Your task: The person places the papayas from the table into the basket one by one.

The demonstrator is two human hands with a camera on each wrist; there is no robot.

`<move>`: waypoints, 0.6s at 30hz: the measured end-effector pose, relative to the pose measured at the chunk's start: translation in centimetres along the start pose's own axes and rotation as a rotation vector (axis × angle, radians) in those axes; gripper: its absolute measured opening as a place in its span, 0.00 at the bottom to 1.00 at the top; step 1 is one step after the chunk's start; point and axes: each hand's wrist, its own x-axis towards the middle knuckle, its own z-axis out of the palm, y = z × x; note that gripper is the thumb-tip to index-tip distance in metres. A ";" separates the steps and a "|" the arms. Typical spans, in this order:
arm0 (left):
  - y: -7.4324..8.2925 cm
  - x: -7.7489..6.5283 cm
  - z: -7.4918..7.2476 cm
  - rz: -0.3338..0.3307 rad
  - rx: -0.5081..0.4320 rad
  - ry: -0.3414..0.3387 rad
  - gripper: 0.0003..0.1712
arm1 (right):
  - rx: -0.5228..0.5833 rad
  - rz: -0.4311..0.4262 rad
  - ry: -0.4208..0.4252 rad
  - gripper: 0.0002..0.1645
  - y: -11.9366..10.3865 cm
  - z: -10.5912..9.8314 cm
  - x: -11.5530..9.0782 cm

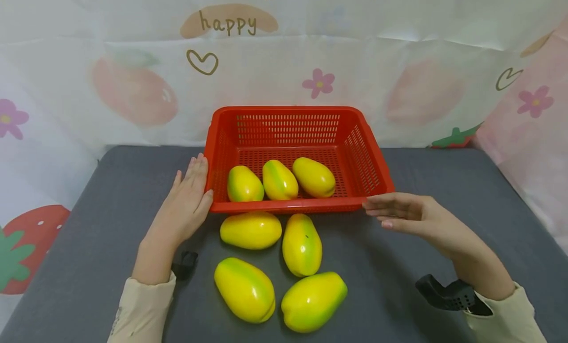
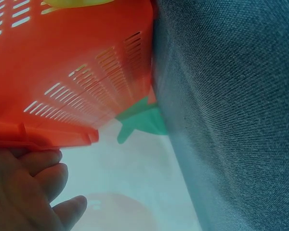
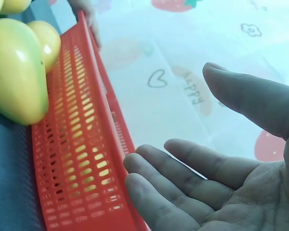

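A red plastic basket (image 1: pixel 374 160) with slotted walls stands on the grey table, and three yellow-green mangoes (image 1: pixel 314 178) lie inside along its front. My left hand (image 1: pixel 184 200) rests against the basket's left side, fingers extended along the rim; the left wrist view shows its fingers (image 2: pixel 50 180) by the red edge. At the front right corner, my right hand (image 1: pixel 406 212) has its fingertips at the rim. Its fingers (image 3: pixel 192 178) are nearly straight and its palm holds nothing in the right wrist view. Whether those fingertips press the rim I cannot tell.
Several more mangoes (image 1: pixel 250 230) lie on the grey table (image 1: pixel 377 284) in front of the basket, the nearer ones between my forearms. Behind the basket hangs a printed white cloth (image 1: pixel 275 67). A black wrist device (image 1: pixel 445 292) sits at my right wrist.
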 end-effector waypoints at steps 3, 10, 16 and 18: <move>0.0 0.0 0.0 0.000 0.000 0.003 0.38 | 0.033 -0.029 -0.018 0.24 0.4 0.5 -0.8; -0.1 0.0 0.0 0.001 -0.002 0.007 0.37 | 0.164 -0.017 -0.104 0.24 1.8 2.4 -2.5; 0.0 0.0 0.0 -0.005 0.003 0.004 0.38 | 0.301 0.028 -0.175 0.24 3.3 4.0 -4.2; 0.0 0.0 0.0 -0.009 0.008 0.004 0.38 | 0.354 0.062 -0.196 0.24 3.8 4.5 -4.7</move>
